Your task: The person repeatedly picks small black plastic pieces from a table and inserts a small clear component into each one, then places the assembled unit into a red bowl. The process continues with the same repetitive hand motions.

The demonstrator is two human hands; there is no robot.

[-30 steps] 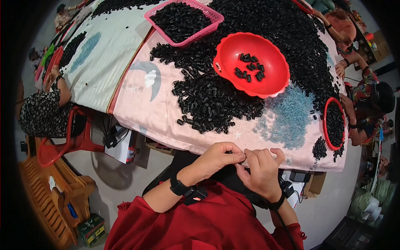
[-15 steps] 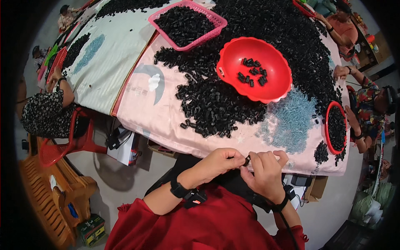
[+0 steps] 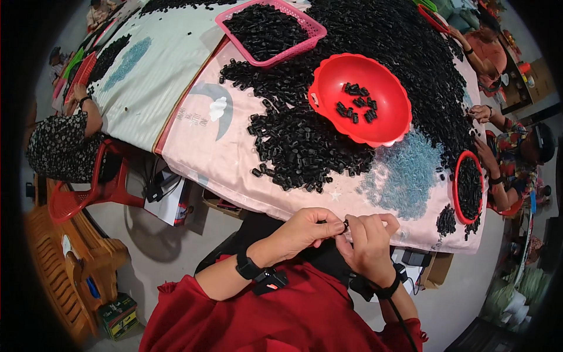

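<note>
As I look down through the head camera, I find a small black piece (image 3: 346, 224) at the meeting point of the two hands, mostly hidden by the fingertips. I have the left hand (image 3: 308, 230) pinching it, thumb and forefinger together on it. The right hand (image 3: 369, 234) comes in from the other side, fingers curled against the piece; I cannot tell whether its thumb and forefinger close on it. Behind the grip, a black wristband (image 3: 249, 266) circles the left wrist, above red clothing (image 3: 246, 325).

Just past the grip I see the edge of a pale pink cloth (image 3: 229, 182). Beyond it, ahead and slightly left, lies a loose heap of black pieces (image 3: 305, 149); ahead to the right spread clear bluish bits (image 3: 404, 176). Farther right of the grip, a round red tray (image 3: 457, 190) holds more black pieces. Straight ahead beyond the near heap sits a scalloped red bowl (image 3: 387, 79) with a few black pieces inside. Farther off, ahead and left, stands a filled pink basket (image 3: 317, 33). Far left of the grip, I make out a co-worker in a patterned top (image 3: 58, 155).
</note>
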